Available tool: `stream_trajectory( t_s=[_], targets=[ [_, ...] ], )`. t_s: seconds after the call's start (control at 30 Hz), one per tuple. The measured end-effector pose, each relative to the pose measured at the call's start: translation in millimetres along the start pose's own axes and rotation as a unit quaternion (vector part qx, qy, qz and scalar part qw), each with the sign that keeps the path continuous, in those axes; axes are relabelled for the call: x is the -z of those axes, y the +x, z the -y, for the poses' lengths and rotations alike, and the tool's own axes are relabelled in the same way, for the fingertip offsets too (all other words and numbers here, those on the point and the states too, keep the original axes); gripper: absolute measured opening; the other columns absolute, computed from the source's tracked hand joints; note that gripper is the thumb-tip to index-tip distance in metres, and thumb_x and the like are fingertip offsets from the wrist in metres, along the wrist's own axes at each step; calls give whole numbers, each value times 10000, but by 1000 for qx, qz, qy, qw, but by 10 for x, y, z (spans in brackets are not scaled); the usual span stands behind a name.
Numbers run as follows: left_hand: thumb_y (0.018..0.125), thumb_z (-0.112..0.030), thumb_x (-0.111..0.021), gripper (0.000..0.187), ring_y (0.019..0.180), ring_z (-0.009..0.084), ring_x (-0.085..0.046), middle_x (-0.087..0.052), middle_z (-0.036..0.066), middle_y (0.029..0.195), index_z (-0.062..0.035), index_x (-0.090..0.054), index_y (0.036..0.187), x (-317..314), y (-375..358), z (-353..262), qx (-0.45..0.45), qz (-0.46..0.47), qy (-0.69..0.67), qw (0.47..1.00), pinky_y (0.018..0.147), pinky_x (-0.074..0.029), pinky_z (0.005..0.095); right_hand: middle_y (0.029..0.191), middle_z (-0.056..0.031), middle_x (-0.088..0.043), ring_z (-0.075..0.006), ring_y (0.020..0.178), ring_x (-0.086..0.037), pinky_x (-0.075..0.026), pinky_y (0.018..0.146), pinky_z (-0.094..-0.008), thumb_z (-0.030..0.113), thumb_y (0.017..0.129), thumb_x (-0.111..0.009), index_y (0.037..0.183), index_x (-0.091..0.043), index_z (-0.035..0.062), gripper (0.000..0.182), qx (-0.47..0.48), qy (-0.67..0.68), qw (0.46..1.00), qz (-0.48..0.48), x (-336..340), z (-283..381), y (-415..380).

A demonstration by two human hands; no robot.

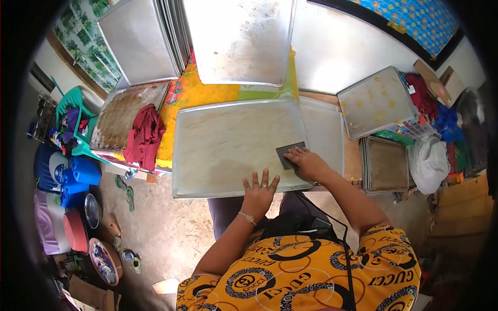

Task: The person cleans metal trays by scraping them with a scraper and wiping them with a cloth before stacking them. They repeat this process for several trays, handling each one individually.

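Observation:
A large metal baking tray with a dull, streaked surface lies in front of me, its near edge jutting over my lap. My left hand rests on that near edge, fingers spread and holding nothing. Near the tray's right side, my right hand presses a dark grey square sheet of sandpaper against the metal. The fingers cover the sheet's right part. Under the right edge of the tray, another pale tray partly shows.
Beyond stand an upright tray and a row of stacked trays. A maroon cloth hangs over a browned tray at left. At right are a yellow-spotted tray, more trays and a white bag.

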State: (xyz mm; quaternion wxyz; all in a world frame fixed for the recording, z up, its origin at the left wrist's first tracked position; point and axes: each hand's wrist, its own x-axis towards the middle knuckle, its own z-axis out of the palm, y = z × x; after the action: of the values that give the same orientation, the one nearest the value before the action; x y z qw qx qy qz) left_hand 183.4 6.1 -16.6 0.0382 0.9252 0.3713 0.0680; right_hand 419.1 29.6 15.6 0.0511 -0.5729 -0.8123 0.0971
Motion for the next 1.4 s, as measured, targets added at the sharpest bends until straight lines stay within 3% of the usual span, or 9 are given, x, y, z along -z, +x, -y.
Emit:
stream_trajectory(
  t_s=[0.2, 0.33, 0.47, 0.6, 0.77, 0.93, 1.03, 1.2, 1.4],
  targets=[
    [864, -136, -458, 552, 1250, 494, -382, -332, 202, 1444, -211, -368, 1404, -18, -16, -11, 3, -12, 10, 1000, 934, -298, 695, 1182, -139, -594, -328, 1057, -573, -451, 921, -398, 29, 733, -484, 1200, -573, 103, 481, -36, 75, 994, -73, 190, -746, 1162],
    [872, -139, -447, 541, 1257, 488, -377, -320, 197, 1451, -211, -371, 1402, 18, -25, 11, 14, -8, 6, 1000, 943, -301, 686, 1158, -140, -607, -327, 1055, -571, -442, 928, -397, 16, 747, -464, 1170, -594, 81, 447, -61, 91, 993, -44, 270, -746, 1487],
    [884, -147, -434, 539, 1272, 486, -358, -285, 199, 1468, -211, -351, 1412, 20, 26, 13, 18, 38, 8, 999, 958, -289, 682, 1284, -161, -515, -328, 1125, -527, -441, 936, -416, 57, 787, -498, 1241, -538, 108, 459, 0, 40, 998, -48, -58, -244, 669],
    [890, -149, -430, 560, 1283, 487, -337, -256, 204, 1478, -213, -307, 1433, 34, 20, 18, 12, 50, 6, 999, 972, -270, 680, 1327, -143, -490, -312, 1264, -425, -341, 1052, -434, 49, 747, -557, 1268, -505, 117, 528, -9, 22, 999, 38, -65, 277, -145],
    [899, -136, -413, 587, 1320, 480, -276, -201, 184, 1504, -232, -250, 1454, 74, 33, 14, 24, 96, -1, 995, 1008, -223, 669, 1214, -134, -566, -316, 1118, -531, -418, 961, -393, 20, 723, -526, 1185, -569, 82, 468, -40, 43, 996, -66, -65, -110, 313],
    [904, -139, -405, 578, 1333, 472, -253, -200, 174, 1507, -239, -254, 1453, 124, 41, 3, 37, 103, -11, 994, 1022, -210, 660, 1169, -131, -599, -337, 1049, -571, -451, 920, -408, 28, 712, -511, 1207, -547, 69, 498, -26, 32, 996, -75, 121, -467, 967],
    [905, -145, -409, 573, 1324, 476, -268, -212, 174, 1503, -232, -259, 1451, 118, 48, 0, 37, 104, -5, 994, 1018, -217, 661, 1273, -141, -534, -328, 1158, -507, -449, 928, -411, 58, 802, -493, 1222, -548, 105, 427, -17, 32, 997, -70, -49, -231, 498],
    [901, -147, -419, 573, 1307, 485, -297, -247, 191, 1487, -219, -266, 1449, 36, 32, 13, 23, 72, 2, 997, 999, -232, 673, 1313, -137, -506, -312, 1256, -441, -344, 1057, -418, 48, 784, -554, 1281, -505, 114, 504, -14, 39, 999, 2, -163, 478, -770],
    [895, -149, -422, 569, 1291, 489, -323, -261, 201, 1478, -214, -280, 1442, -1, 43, 26, 17, 59, 12, 998, 985, -244, 681, 1302, -133, -511, -306, 1216, -465, -352, 1033, -416, 27, 767, -513, 1262, -511, 101, 500, -34, 53, 998, 9, -52, 269, -315]
  ],
)
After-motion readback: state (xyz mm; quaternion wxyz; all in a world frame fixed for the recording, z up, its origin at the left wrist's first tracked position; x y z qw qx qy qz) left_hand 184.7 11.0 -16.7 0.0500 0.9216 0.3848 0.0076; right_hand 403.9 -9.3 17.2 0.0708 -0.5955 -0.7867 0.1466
